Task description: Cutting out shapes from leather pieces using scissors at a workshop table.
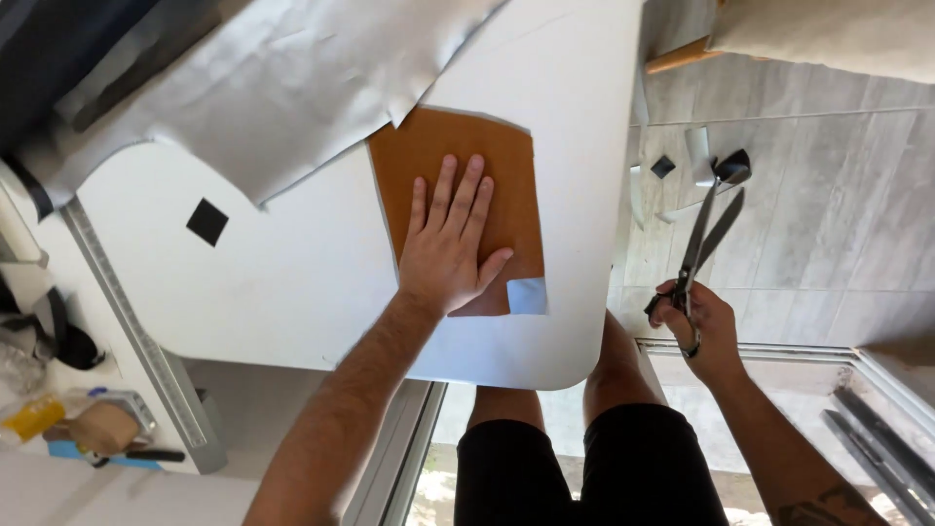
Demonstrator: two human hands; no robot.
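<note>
We press our left hand (450, 248) flat, fingers spread, on the thin, floppy brown sheet (456, 185) lying on the white bench (292, 282), pinning it near its cut edge, while our right hand (696, 326), beyond the bench's edge, grips half-open scissors (709, 226).

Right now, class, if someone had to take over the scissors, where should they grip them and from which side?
Probably by the handle loops, from below. The scissors point blades-up and open, away from the person, and the right hand already fills the loops at the lower end.
</note>
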